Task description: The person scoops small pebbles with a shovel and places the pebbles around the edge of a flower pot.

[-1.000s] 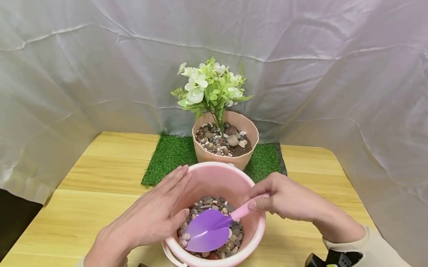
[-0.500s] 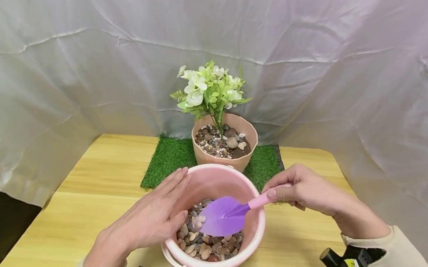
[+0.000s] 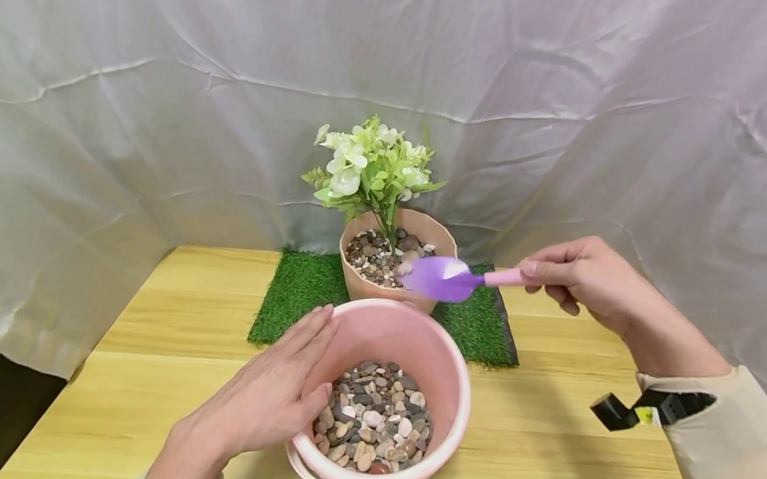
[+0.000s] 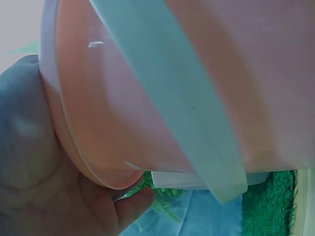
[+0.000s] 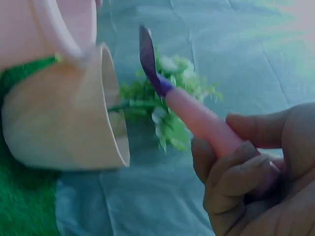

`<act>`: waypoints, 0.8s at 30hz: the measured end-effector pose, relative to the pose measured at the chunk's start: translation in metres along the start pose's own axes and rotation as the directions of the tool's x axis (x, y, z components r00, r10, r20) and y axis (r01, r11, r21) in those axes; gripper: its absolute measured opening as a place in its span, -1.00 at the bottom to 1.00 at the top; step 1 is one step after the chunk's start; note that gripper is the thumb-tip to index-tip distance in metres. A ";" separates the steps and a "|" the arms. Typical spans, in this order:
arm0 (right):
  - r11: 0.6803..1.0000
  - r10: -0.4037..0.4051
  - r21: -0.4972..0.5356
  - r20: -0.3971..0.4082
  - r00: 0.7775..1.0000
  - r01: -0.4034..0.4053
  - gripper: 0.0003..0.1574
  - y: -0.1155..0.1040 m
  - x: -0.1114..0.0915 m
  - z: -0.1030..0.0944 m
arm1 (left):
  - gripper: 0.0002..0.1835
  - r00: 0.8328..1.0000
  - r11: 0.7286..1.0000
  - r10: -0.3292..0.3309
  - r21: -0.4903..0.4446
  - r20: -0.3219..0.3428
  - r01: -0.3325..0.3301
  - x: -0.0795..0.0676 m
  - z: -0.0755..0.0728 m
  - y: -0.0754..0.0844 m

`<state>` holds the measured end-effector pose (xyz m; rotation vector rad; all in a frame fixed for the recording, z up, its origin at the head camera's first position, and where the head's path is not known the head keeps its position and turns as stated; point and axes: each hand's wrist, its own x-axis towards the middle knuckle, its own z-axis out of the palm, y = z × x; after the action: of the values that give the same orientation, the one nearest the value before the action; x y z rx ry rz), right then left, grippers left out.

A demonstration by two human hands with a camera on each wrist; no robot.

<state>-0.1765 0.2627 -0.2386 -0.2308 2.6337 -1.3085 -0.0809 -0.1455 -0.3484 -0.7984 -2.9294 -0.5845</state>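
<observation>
My right hand (image 3: 590, 284) grips the pink handle of a toy trowel (image 3: 442, 279) with a purple blade. In the head view the blade overlaps the near right rim of a beige flowerpot (image 3: 370, 290), and a few pebbles (image 3: 404, 267) show at its tip. My left hand (image 3: 264, 391) rests on the left rim of a pink bucket (image 3: 461, 414), its fingers straight and the thumb apart. Grey, tan and white pebbles (image 3: 372, 418) cover the bucket's bottom. Seen from the right wrist, the trowel's blade (image 5: 147, 54) appears nearly edge-on before the plant.
A plant with white flowers (image 3: 374, 167) stands in the flowerpot among small stones. The pot sits on a green artificial-turf mat (image 3: 304, 286) behind the bucket. The bucket's pale handle (image 4: 182, 108) hangs down its side. A silvery cloth (image 3: 234, 133) surrounds the wooden table (image 3: 161, 315).
My right hand has lifted the trowel out of the bucket and moved it forward and right to the flowerpot, pebbles on its blade. My left hand has stayed on the bucket's rim.
</observation>
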 end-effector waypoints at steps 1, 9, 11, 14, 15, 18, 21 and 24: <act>0.999 0.017 -0.030 -0.026 1.000 -0.018 -0.63 -0.001 0.004 -0.002 | -0.14 1.000 1.000 0.001 0.002 -0.002 -0.001 0.000 0.000 0.000; 0.937 0.030 -0.336 -0.194 0.981 -0.095 -0.49 -0.004 0.019 -0.003 | -0.14 1.000 1.000 0.007 0.010 -0.012 -0.007 -0.001 0.001 -0.001; 0.914 0.003 -0.395 -0.226 0.974 -0.094 -0.48 -0.004 0.019 -0.001 | -0.14 1.000 1.000 0.007 0.007 -0.013 -0.006 -0.001 0.001 -0.002; 0.885 -0.043 -0.459 -0.260 0.965 -0.084 -0.49 -0.003 0.020 0.002 | -0.14 1.000 1.000 0.003 0.000 -0.012 -0.003 -0.001 0.002 -0.002; 0.880 -0.051 -0.468 -0.265 0.963 -0.083 -0.49 -0.003 0.020 0.002 | -0.14 1.000 1.000 0.002 -0.001 -0.009 -0.002 -0.001 0.002 -0.002; 0.875 -0.059 -0.478 -0.271 0.961 -0.081 -0.50 -0.004 0.021 0.003 | -0.14 1.000 1.000 -0.001 -0.008 -0.005 0.001 -0.001 0.002 -0.002; 0.872 -0.065 -0.482 -0.273 0.960 -0.079 -0.50 -0.005 0.022 0.003 | -0.14 1.000 1.000 -0.001 -0.010 -0.003 0.001 0.000 0.002 -0.002; 0.873 -0.059 -0.481 -0.273 0.960 -0.083 -0.50 -0.004 0.023 0.003 | -0.14 1.000 1.000 -0.001 -0.013 -0.002 0.001 0.000 0.002 -0.002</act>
<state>-0.1976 0.2527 -0.2394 -0.1001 3.1690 -0.6790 -0.0818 -0.1468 -0.3512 -0.7969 -2.9278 -0.6043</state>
